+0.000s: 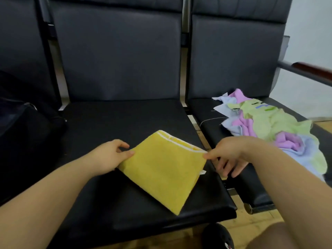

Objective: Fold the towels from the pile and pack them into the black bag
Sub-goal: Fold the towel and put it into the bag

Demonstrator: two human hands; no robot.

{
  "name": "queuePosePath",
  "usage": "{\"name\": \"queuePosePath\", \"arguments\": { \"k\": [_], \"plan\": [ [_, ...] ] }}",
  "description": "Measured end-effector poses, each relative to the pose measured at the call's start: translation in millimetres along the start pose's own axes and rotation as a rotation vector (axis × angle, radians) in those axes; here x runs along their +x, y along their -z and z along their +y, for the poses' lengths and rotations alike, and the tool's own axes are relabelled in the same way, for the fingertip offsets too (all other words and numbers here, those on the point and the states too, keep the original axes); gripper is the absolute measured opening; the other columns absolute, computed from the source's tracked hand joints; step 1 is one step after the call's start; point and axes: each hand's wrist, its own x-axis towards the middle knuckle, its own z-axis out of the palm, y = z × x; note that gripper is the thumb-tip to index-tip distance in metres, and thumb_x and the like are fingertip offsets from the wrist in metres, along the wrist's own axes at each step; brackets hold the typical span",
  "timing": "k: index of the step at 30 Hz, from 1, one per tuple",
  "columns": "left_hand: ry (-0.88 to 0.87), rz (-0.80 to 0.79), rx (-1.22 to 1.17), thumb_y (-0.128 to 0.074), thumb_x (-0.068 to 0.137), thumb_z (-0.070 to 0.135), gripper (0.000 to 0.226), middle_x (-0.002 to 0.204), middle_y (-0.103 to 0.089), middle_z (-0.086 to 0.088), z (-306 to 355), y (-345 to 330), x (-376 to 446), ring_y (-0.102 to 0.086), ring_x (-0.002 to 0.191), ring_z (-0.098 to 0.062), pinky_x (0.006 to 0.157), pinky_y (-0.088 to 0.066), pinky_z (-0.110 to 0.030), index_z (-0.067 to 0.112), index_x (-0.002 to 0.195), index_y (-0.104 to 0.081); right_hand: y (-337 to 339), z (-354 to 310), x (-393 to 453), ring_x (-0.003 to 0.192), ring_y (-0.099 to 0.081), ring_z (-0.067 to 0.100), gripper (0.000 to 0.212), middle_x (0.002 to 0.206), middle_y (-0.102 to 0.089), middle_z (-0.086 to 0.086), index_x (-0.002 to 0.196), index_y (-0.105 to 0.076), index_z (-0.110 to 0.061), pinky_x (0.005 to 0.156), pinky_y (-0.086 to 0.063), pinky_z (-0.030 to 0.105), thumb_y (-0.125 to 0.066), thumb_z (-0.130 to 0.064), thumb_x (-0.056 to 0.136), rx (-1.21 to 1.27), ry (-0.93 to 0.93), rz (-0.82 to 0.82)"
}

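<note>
A yellow towel [165, 169] with a white stripe lies folded on the middle black seat [111, 126]. My left hand [109, 155] pinches its left corner between thumb and fingers. At the towel's right corner, my right hand [228, 155] pinches the edge with thumb and forefinger, its other fingers spread downward. The pile of towels [269, 126], green, pink and pale blue, lies crumpled on the right seat. The black bag [23, 126] sits on the left seat, dark and hard to make out.
Black padded seat backs [116, 54] rise behind the seats. A wooden armrest [310, 70] juts out at the far right. A gap with metal frame separates the middle and right seats. My knee and a dark shoe [218, 236] show at the bottom.
</note>
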Motion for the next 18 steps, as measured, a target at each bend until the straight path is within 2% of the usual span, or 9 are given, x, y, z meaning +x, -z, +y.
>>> {"name": "queuePosePath", "arguments": {
  "k": [3,5,8,9,11,13,14,16,18],
  "plan": [
    [0.05,-0.038,0.006,-0.053,0.094,0.041,0.025,0.103,-0.058,0.0,6,-5,-4,-0.062,0.081,-0.015,0.065,-0.055,-0.027,0.022,0.112,-0.055,-11,0,8,0.061,-0.063,0.015,0.03,0.082,-0.063,0.009,0.102,-0.055,-0.004,0.06,-0.054,0.027,-0.058,-0.033,0.094,0.098,0.087,0.075],
    [0.112,-0.198,0.015,-0.051,0.097,0.035,0.02,0.09,-0.061,-0.002,10,-5,-13,-0.062,0.07,-0.013,0.055,-0.051,-0.022,0.017,0.103,-0.056,-19,-2,10,0.058,-0.065,0.012,0.024,0.083,-0.066,0.009,0.108,-0.057,-0.003,0.057,-0.056,0.023,-0.058,-0.022,0.095,0.215,0.201,0.125],
    [0.186,-0.424,0.025,-0.053,0.095,0.035,0.021,0.076,-0.066,-0.001,8,2,-30,-0.062,0.062,-0.012,0.054,-0.048,-0.021,0.015,0.091,-0.057,-27,-5,9,0.087,-0.068,0.02,0.04,0.107,-0.066,0.014,0.13,-0.05,-0.007,0.074,-0.057,0.029,-0.06,-0.017,0.093,0.403,0.331,0.143],
    [0.173,-0.41,0.049,-0.054,0.095,0.038,0.023,0.074,-0.067,0.001,6,5,-34,-0.063,0.062,-0.011,0.054,-0.048,-0.021,0.015,0.09,-0.058,-29,-6,8,0.097,-0.065,0.021,0.05,0.116,-0.063,0.013,0.137,-0.044,-0.011,0.078,-0.055,0.029,-0.063,-0.02,0.091,0.402,0.363,0.159],
    [0.063,-0.182,0.128,-0.054,0.092,0.045,0.025,0.076,-0.067,0.003,2,10,-43,-0.063,0.065,-0.01,0.057,-0.048,-0.022,0.021,0.089,-0.059,-33,-7,0,0.108,-0.058,0.017,0.065,0.132,-0.053,0.006,0.143,-0.036,-0.02,0.084,-0.049,0.026,-0.068,-0.029,0.087,0.232,0.428,0.25],
    [-0.133,0.147,0.146,-0.057,0.085,0.054,0.023,0.08,-0.066,0.007,2,11,-54,-0.062,0.072,-0.005,0.066,-0.05,-0.025,0.032,0.086,-0.059,-40,-9,-13,0.108,-0.054,0.011,0.063,0.132,-0.05,-0.003,0.14,-0.04,-0.027,0.086,-0.047,0.024,-0.07,-0.036,0.084,0.014,0.537,0.343],
    [-0.241,0.222,0.095,-0.057,0.08,0.059,0.024,0.082,-0.066,0.01,5,10,-61,-0.061,0.076,-0.003,0.07,-0.05,-0.025,0.036,0.086,-0.059,-44,-11,-22,0.103,-0.055,0.008,0.056,0.125,-0.053,-0.008,0.134,-0.045,-0.03,0.086,-0.048,0.024,-0.07,-0.037,0.084,-0.036,0.604,0.368],
    [-0.416,0.121,0.077,-0.048,0.068,0.075,0.041,0.093,-0.063,0.021,10,5,-76,-0.057,0.086,0.003,0.077,-0.049,-0.021,0.043,0.091,-0.061,-55,-15,-37,0.096,-0.058,0.005,0.041,0.108,-0.06,-0.015,0.12,-0.055,-0.033,0.088,-0.05,0.028,-0.07,-0.042,0.082,-0.071,0.695,0.327],
    [-0.43,-0.1,0.27,-0.034,0.06,0.087,0.067,0.115,-0.054,0.029,11,-6,-84,-0.051,0.102,0.007,0.089,-0.043,-0.016,0.049,0.111,-0.054,-68,-17,-46,0.107,-0.056,0.003,0.044,0.114,-0.06,-0.016,0.121,-0.055,-0.034,0.096,-0.046,0.028,-0.067,-0.049,0.082,-0.193,0.706,0.229]
  ]
}}
